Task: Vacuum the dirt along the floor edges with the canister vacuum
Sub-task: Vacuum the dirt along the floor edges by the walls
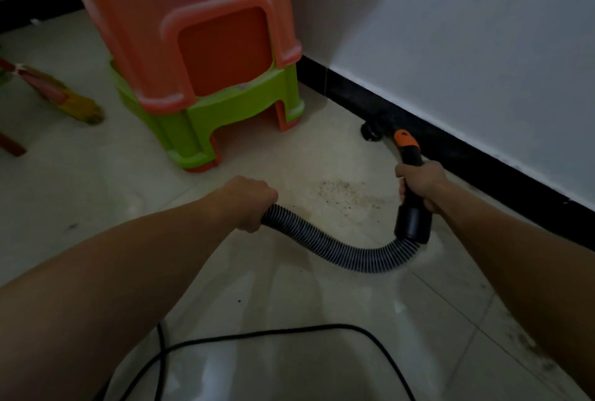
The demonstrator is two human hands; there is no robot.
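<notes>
Both hands closed, both on the vacuum. Your left hand (249, 201) is a full fist round the ribbed hose (338, 250), knuckles up, gripping it at its visible left end. From that fist the hose sags right in a U and runs up into a black cuff (413, 223). Your right hand (420, 184) is wrapped round the black handle (412, 159) just above that cuff, fingers curled fully round it with no gap showing. An orange piece tops the handle beyond your knuckles. Past that, the nozzle (373, 133) sits low against the black baseboard (483, 162). It's dark on dark and blurred, so can't tell whether it touches the floor (96, 181) or the baseboard. The dirt (346, 194) is a patch of dark specks on the pale tile between your hands. It lies nearer the right one, close to the baseboard but not against it, and short of the nozzle. More grime (531, 346) streaks the tile along the baseboard, by your right forearm. An orange stool (193, 30) is stacked on a green stool (219, 117) in the corner beyond your left hand, well clear of the hose. A black cord (289, 333) loops over the floor between your forearms. A broom (64, 97) lies at the left edge.
</notes>
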